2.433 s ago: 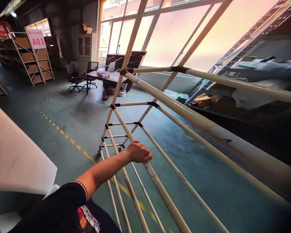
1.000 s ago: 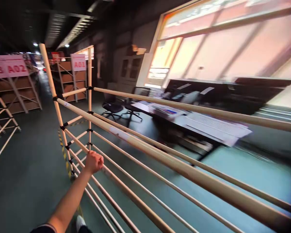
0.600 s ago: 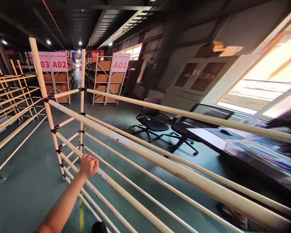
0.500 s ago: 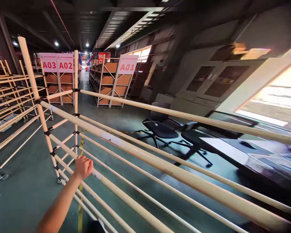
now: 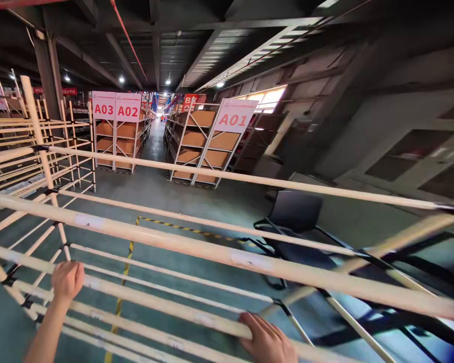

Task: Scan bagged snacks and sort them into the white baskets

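Note:
A cream-coloured pipe rack stands across the front of the view, its tubes joined by black clamps. My left hand (image 5: 67,280) is closed round a horizontal tube (image 5: 155,301) of the rack, below the thick upper tube (image 5: 196,246). Farther right along that same lower tube, my right hand (image 5: 268,340) grips it, fingers bent over it; its lower part is cut off by the frame edge. Small white labels, such as one label (image 5: 250,260), are stuck on the tubes. An upright post (image 5: 38,121) rises at the rack's far left corner.
Black office chairs stand beyond the rack, one chair (image 5: 297,212) close to it. Yellow-black floor tape (image 5: 125,267) runs underneath. Shelves with signs A03, A02 and A01 (image 5: 232,119) flank an aisle (image 5: 155,141). More pipe racks (image 5: 71,146) stand left; a grey cabinet (image 5: 397,156) is at right.
My right hand has come into view on the lower tube. My left hand keeps its grip and appears farther left. The rack and shelves show from a shifted angle, with the chair nearer.

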Motion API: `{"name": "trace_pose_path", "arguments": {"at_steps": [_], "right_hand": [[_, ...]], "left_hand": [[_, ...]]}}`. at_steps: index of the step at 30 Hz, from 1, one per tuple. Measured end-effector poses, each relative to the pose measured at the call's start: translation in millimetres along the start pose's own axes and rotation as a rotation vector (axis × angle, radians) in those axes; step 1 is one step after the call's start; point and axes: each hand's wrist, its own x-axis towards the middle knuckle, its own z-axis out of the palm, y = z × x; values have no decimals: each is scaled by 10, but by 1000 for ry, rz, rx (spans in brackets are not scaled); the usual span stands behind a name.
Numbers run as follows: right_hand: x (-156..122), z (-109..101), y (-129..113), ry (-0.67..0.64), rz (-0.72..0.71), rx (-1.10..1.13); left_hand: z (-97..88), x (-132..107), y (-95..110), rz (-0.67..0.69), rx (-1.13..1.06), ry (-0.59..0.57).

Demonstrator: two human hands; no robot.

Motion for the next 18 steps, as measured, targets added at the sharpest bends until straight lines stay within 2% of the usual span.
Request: {"name": "trace_pose_path", "arguments": {"at_steps": [5,8,11,15,18], "right_hand": [[1127,516,10,-85,-100,99],[1861,810,-92,-231,-114,159],[2605,1145,-297,-371,-124,183],[3522,1686,-660,-413,-184,197],[4186,2049,-995,-431,-240,198]], "left_hand": [[124,-109,-139,2,84,99],[183,-17,-192,-34,159,154],[289,134,-303,-21,260,174],[542,261,-548,-16,421,186],[781,326,-775,-148,496,145]]}}
